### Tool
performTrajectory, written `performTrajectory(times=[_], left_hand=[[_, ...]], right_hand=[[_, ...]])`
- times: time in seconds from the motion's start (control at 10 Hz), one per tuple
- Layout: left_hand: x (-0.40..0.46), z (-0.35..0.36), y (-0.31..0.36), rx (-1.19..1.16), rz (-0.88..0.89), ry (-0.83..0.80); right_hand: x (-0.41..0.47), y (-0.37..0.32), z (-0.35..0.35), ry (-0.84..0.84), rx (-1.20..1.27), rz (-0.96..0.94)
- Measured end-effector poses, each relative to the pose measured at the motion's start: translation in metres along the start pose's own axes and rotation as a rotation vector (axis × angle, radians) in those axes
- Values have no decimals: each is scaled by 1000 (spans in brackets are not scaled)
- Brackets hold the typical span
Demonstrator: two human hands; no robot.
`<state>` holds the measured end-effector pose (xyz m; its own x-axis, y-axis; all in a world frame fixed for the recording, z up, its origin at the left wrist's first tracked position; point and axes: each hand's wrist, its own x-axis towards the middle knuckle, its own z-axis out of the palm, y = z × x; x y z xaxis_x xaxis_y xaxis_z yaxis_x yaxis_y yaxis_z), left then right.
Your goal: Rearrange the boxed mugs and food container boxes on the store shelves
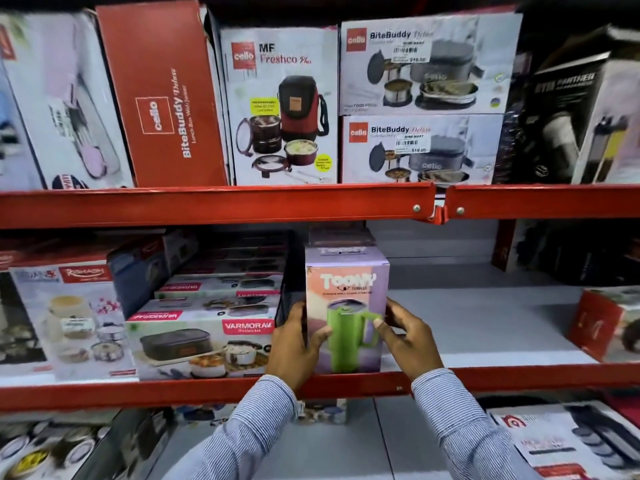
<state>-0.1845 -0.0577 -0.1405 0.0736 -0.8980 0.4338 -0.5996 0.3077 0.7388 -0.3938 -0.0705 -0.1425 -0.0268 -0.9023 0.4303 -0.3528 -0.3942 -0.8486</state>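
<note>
A lilac boxed mug, printed with a green tumbler, stands upright at the front edge of the middle shelf. My left hand grips its left side and my right hand grips its right side. Another lilac box sits behind it, mostly hidden. Stacked Varmora food container boxes stand directly left of the mug box. On the upper shelf are a Freshco lunch box, two stacked BiteBuddy boxes and a red BiteBuddy box.
The middle shelf is bare grey to the right of the mug box, up to a red box at the far right. A jar set box stands at the left. Red shelf rails run across. More boxes lie on the bottom shelf.
</note>
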Motion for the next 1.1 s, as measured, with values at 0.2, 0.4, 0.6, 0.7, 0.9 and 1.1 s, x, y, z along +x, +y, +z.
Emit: performTrajectory(times=[0.2,0.4,0.6,0.7,0.9,1.1], left_hand=[[3,0,2,-11,-16,-36],[2,1,3,-21,-7,-41],[1,0,4,-8,-14,-47],[-4,-8,9,31,11,-41],[-13,-70,54,107,342,227],[14,-139,118,463,710,601]], right_hand=[[2,-3,0,1,-1,22],[1,-4,0,15,-31,29],[0,-3,0,15,-38,50],[-7,-9,-1,48,-127,49],[-25,-77,-13,363,-407,-279],[0,-185,-6,506,-686,-709]])
